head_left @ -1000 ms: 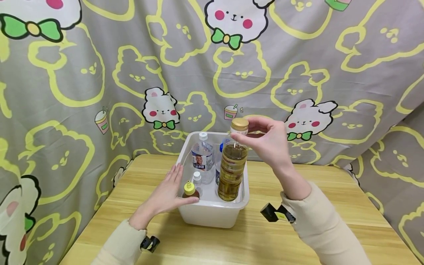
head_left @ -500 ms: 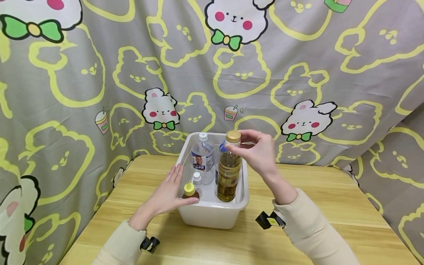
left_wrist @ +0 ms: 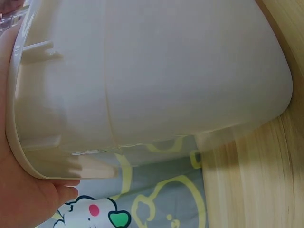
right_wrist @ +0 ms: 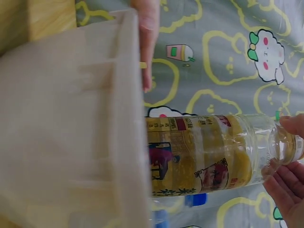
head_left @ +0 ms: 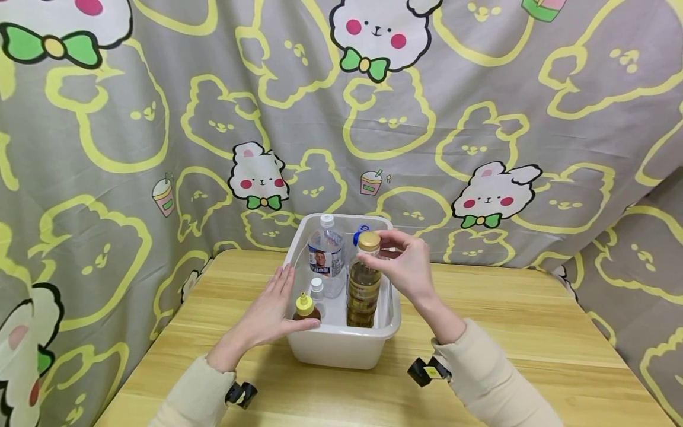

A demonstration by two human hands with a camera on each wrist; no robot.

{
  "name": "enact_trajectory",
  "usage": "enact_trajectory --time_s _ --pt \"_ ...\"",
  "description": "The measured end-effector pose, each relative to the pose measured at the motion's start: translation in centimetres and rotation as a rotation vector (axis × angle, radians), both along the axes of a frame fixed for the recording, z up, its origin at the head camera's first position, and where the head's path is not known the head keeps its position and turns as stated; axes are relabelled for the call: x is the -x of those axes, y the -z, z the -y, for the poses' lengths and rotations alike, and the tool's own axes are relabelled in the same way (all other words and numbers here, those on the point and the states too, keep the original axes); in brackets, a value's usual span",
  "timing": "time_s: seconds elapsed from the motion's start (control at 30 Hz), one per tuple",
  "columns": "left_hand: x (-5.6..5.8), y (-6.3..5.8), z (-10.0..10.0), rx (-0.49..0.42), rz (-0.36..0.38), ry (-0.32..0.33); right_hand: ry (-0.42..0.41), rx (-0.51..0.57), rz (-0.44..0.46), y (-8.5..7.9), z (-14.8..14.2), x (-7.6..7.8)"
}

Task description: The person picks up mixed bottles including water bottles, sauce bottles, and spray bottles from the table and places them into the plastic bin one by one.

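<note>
My right hand (head_left: 408,267) pinches a gold-capped bottle (head_left: 364,290) by its neck, thumb and fingers around it just below the cap. Yellow-brown liquid fills the bottle, which stands nearly upright with its lower part inside a white plastic bin (head_left: 338,350). In the right wrist view the printed label (right_wrist: 204,154) shows above the bin's rim (right_wrist: 130,118), and the base is hidden behind the wall. My left hand (head_left: 269,311) rests on the bin's near left corner, its fingers extended along the left rim and the thumb along the front.
Inside the bin stand a clear labelled bottle (head_left: 326,255), a small white-capped bottle (head_left: 317,287) and a yellow-nozzled squeeze bottle (head_left: 305,305). A blue cap (head_left: 361,232) shows behind the gold-capped bottle. The bin sits on a wooden table (head_left: 480,332) before a patterned curtain (head_left: 405,118).
My right hand has moved down and to the left, lowering the gold-capped bottle deeper into the bin and tilting it more upright. My left hand has stayed at the rim.
</note>
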State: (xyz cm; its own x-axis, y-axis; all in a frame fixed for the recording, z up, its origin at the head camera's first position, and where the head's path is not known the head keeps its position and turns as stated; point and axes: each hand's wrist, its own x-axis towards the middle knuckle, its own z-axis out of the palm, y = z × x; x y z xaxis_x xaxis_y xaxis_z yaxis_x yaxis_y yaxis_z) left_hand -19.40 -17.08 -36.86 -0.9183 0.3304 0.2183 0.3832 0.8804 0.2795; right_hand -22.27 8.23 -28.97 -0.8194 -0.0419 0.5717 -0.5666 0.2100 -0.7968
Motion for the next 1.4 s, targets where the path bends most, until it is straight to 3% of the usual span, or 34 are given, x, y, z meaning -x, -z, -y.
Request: enact_trajectory --time_s 0.2,0.5,0.67,0.93,1.4 --pt "0.0 0.1 0.0 -0.003 0.003 -0.003 0.007 -0.008 0.029 1.3 0.3 0.1" --pt "0.0 0.0 0.1 -0.007 0.005 0.003 0.015 -0.019 0.082 0.5 1.1 -1.9" --pt "0.0 0.0 0.0 -0.002 0.003 0.004 0.007 -0.018 0.108 1.4 1.2 -1.7" --pt "0.1 0.1 0.1 0.000 -0.005 0.005 -0.006 0.006 0.126 4.8 0.7 0.6" --pt "0.1 0.2 0.1 -0.004 -0.002 0.005 0.011 0.006 0.124 6.2 1.1 1.2"
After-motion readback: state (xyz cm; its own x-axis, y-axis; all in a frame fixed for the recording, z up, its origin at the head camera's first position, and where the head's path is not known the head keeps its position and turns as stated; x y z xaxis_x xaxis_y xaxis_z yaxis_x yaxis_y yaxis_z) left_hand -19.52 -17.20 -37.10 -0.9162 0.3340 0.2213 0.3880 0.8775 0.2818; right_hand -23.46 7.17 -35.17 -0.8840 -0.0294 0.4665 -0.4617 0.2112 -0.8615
